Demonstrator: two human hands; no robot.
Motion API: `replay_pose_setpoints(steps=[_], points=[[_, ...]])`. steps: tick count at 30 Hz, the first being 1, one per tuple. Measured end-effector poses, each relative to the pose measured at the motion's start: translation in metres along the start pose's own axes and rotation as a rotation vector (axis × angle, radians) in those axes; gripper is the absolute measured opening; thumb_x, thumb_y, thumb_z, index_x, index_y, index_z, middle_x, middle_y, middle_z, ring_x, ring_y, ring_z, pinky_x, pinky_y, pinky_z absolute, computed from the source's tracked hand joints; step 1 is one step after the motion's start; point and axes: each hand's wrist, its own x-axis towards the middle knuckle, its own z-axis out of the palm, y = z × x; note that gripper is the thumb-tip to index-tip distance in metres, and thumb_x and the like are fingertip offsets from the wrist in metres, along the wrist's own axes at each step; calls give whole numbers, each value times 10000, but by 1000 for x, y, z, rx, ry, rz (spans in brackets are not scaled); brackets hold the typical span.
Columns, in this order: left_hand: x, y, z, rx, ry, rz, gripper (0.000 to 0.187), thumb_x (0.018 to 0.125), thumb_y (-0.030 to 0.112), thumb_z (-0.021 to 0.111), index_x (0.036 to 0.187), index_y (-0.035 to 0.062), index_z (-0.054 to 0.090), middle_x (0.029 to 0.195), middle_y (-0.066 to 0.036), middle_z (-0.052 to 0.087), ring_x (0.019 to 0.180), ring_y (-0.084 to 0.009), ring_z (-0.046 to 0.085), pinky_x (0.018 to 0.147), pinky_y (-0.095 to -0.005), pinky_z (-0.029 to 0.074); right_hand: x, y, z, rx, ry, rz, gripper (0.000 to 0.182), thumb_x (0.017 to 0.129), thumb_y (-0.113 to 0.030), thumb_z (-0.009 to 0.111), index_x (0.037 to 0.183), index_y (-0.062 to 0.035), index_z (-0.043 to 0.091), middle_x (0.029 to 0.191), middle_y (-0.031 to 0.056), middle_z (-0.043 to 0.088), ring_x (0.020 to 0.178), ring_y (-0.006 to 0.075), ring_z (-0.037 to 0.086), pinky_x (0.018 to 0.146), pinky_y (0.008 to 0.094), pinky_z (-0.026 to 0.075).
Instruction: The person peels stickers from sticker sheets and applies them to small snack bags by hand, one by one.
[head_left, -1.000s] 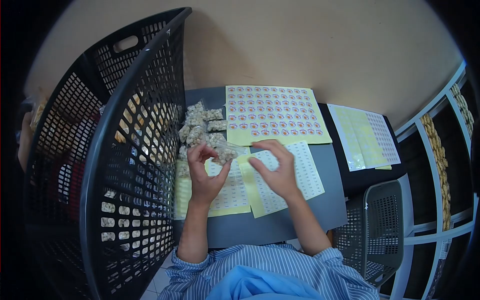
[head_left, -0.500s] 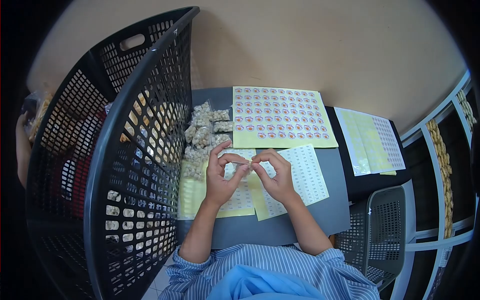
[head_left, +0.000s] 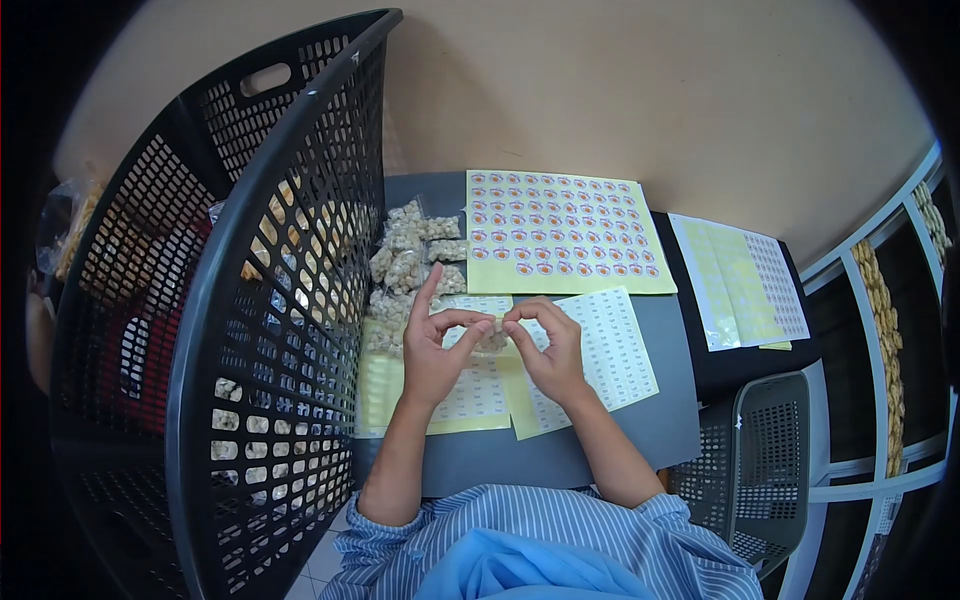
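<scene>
Between my two hands hangs a small clear plastic bag of pale snack pieces (head_left: 492, 341), over the sheets on the table. My left hand (head_left: 437, 352) pinches its top edge between thumb and forefinger, with another finger pointing up. My right hand (head_left: 550, 350) pinches the other top corner. Beneath lie a sticker sheet with small printed text (head_left: 600, 345) and another yellow-backed sheet (head_left: 385, 400). Several filled bags (head_left: 402, 265) are piled to the left of my hands. Behind them rests a large sheet of round orange-and-white stickers (head_left: 560, 284).
A tall dark slatted basket (head_left: 290, 400) holding bagged goods stands close on the left. On the right are more sticker sheets (head_left: 735, 280) on a black surface, a grey basket (head_left: 775, 460) and a white-framed rack (head_left: 870, 330). Another person's hand (head_left: 40, 340) is at far left.
My left forefinger and thumb have shifted along the bag's edge and one left finger now points straighter up. The bag shows more clearly below my fingers. The other person's hand moved lower.
</scene>
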Motion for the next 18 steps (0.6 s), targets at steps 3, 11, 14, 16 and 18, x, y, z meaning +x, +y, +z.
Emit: replay_pose_setpoints(steps=[3,11,14,16,18], points=[[0,6,0,-28,-2,-38,759,789,12,591,1360,-11,92,825,-118,656,824,-153,622,829,-266,431,2,4,-4,2,-3,20,73,758,-75,623,770,-13,587,767,85,598,743,218,575,729,299,414],[1,-8,1,-51,-34,17,517,852,40,510,1308,-8,271,979,-144,618,950,-152,568,855,-278,410,-1,13,1,246,49,193,69,783,-65,598,773,3,593,741,62,605,737,130,574,685,259,442],[1,-7,1,-83,-117,-92,112,855,50,513,926,-3,581,944,-71,607,885,-121,554,816,-259,421,-3,15,3,265,27,253,78,785,-72,597,783,6,592,732,51,604,753,118,567,713,261,437],[-1,-5,0,-75,-130,-126,111,857,53,512,926,-4,577,920,-62,606,862,-117,555,795,-257,427,-5,17,4,299,1,221,94,766,-74,616,809,7,594,747,62,601,760,126,569,735,264,430],[-1,-5,-3,-66,-143,-160,110,858,57,512,925,-4,574,895,-54,605,839,-114,556,773,-256,434,-4,14,1,217,-8,155,105,757,-73,624,817,8,593,757,70,598,761,133,568,741,267,427]])
